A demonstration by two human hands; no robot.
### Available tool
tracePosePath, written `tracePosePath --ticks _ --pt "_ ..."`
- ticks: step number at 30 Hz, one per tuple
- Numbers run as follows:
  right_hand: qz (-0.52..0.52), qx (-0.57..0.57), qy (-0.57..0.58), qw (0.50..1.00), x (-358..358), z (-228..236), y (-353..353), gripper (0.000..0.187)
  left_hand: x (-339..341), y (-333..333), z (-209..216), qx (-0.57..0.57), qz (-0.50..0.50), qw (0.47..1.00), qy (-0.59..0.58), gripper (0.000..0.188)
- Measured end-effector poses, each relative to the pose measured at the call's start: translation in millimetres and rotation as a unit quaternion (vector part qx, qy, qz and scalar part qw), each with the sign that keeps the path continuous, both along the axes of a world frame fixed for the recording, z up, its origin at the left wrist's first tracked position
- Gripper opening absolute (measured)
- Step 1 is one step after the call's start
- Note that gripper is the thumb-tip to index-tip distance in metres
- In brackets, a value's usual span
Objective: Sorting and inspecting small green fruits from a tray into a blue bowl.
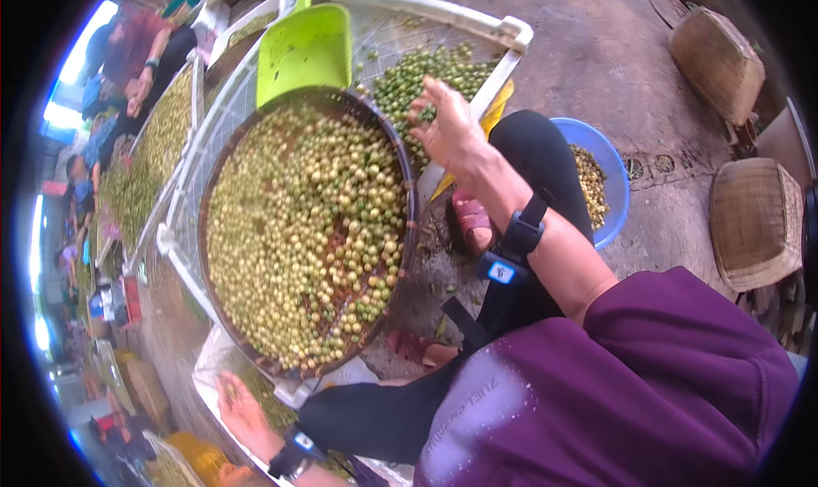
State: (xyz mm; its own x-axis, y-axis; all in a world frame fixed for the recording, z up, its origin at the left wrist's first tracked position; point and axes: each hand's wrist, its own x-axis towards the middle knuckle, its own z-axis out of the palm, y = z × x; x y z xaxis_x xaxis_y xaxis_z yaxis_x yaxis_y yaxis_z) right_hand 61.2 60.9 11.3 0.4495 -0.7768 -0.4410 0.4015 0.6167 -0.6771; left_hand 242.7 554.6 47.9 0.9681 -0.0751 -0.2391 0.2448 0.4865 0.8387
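A round, dark-rimmed woven tray (412, 189) lies before me, heaped with small round yellow-green fruits (298, 231). My left hand (244, 412) is just beyond its near-left rim, palm turned up and fingers loosely bent and parted; nothing shows clearly in it. Over the pile of greener fruits (426, 74) to the right of the tray, my right hand (445, 127) is raised with its fingers apart and holds nothing. A lime-green dustpan-shaped scoop (302, 52) rests against the tray's far edge.
The tray sits on a white-framed mesh rack (511, 34). A blue basin (622, 180) with yellowish fruits stands on the floor beside my right knee. Two woven baskets (754, 223) are at the far right. Other people (141, 69) work along more fruit-covered racks at the left.
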Motion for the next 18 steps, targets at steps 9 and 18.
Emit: tracePosePath --ticks 9,18 --pt "0.015 -0.258 0.048 0.965 -1 26 40 0.044 -50 -112 27 0.017 -0.173 0.985 0.006 0.035" --pt "0.345 0.334 -0.227 0.847 7 25 111 0.038 -128 -251 47 0.066 -0.361 0.922 -0.123 0.042"
